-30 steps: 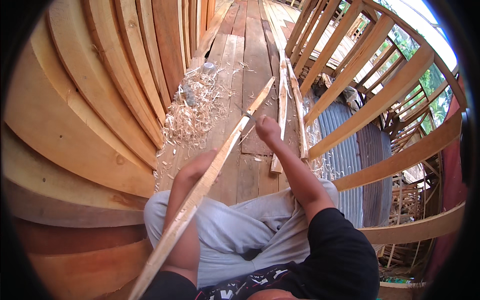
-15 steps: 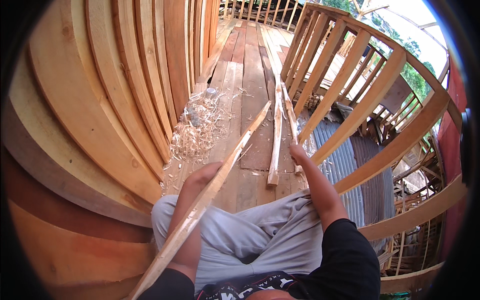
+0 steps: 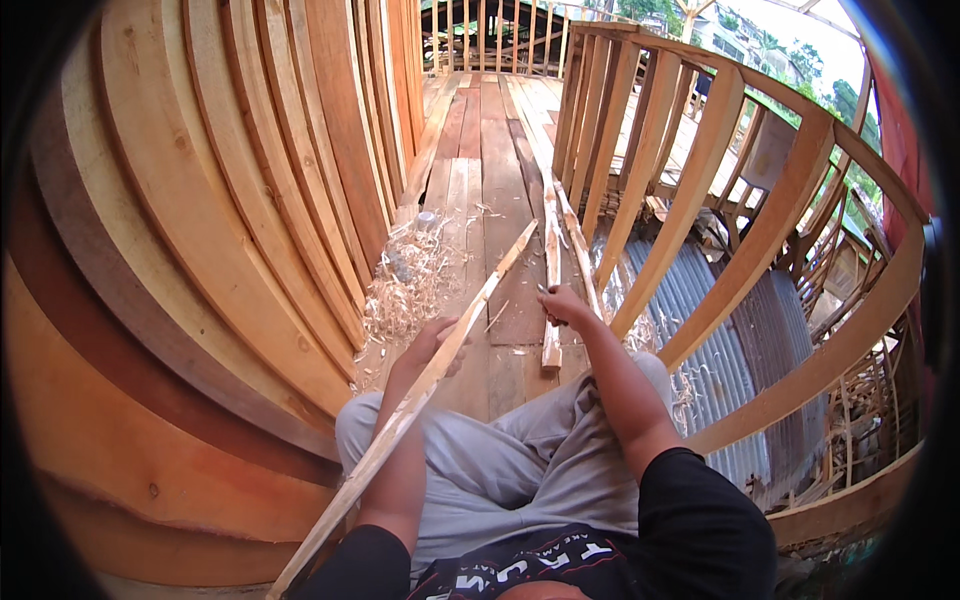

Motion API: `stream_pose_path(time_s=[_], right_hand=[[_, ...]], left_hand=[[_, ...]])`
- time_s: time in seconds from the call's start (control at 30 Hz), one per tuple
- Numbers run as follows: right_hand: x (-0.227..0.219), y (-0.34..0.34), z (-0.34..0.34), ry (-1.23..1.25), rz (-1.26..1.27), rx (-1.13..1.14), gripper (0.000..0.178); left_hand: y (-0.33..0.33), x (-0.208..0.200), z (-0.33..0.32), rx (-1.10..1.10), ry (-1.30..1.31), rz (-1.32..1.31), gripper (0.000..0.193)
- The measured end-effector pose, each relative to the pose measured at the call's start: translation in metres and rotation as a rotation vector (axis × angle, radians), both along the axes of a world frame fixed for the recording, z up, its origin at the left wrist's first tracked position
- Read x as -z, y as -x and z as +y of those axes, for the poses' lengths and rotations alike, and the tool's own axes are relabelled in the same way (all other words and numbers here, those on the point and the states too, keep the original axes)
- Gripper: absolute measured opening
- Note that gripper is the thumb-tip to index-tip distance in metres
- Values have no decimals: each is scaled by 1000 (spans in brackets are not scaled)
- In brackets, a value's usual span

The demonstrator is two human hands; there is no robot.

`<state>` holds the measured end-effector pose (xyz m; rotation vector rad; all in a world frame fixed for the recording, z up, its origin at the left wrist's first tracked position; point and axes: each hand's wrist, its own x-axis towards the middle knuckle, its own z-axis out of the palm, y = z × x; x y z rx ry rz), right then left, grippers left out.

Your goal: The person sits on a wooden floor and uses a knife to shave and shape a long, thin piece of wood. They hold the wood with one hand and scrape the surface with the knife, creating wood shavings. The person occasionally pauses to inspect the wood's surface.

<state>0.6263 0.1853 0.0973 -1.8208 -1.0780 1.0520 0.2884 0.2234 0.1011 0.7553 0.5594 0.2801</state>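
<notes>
A long, pale wooden pole with a narrowed far end slants across my left forearm, from the lower left up to the middle of the view. My left hand is wrapped round it below that end, its fingers partly behind the wood. To the right, apart from the pole, my right hand is closed in a fist. A small tool with a greyish tip pokes out of it; most of the tool is hidden in the fingers. Beneath this fist another pale pole lies lengthwise on the plank floor.
Curled wood shavings are heaped beside the upright boards on my left. A slatted wooden railing curves along my right, with corrugated metal sheets below it. Plank flooring runs ahead. My legs are folded under the pole.
My right hand has moved left, away from the railing and nearer the held pole. My left hand still grips that pole. The whole view has shifted a little.
</notes>
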Motion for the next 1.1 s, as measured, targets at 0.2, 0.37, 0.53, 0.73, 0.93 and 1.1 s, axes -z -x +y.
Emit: stream_pose_path(time_s=[0.2,0.37,0.53,0.73,0.93,1.1], right_hand=[[-36,41,21,35,-25,-109,29],[-28,42,28,39,57,-125,38],[-11,32,32,111,148,-142,49],[1,24,50,134,166,-200,46],[-13,41,66,88,-639,-219,65],[-22,48,66,138,-758,-83,63]], left_hand=[[-8,-12,-7,-49,18,128,57],[-11,-21,-10,-53,34,134,54],[-10,-34,-19,-105,8,177,50],[-10,-34,-29,-223,-232,126,45],[0,-52,-22,-41,-300,462,43],[-7,-55,-16,2,-257,493,47]])
